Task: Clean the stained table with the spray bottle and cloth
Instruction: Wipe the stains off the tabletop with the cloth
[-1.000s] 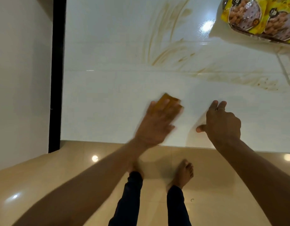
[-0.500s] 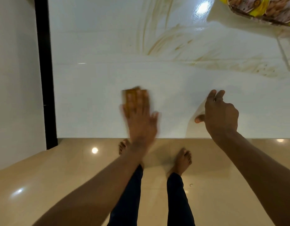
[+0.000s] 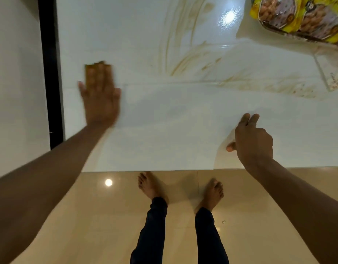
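The glossy white worktop [image 3: 164, 130] fills the view above a shiny beige tiled floor [image 3: 88, 216], where your bare feet stand close to its near edge. Your left hand [image 3: 100, 100] lies flat with straight fingers pressing the orange cloth [image 3: 96, 66] near the worktop's left edge. Your right hand [image 3: 252, 141] rests near the near edge, fingers loosely bent, holding nothing. Brown stains [image 3: 192, 60] streak the far side, and yellow snack packets [image 3: 301, 18] lie at the far right corner.

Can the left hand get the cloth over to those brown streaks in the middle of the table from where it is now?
Probably yes: the left hand presses the cloth flat near the table's left edge, and only bare tabletop lies between it and the brown streaks.
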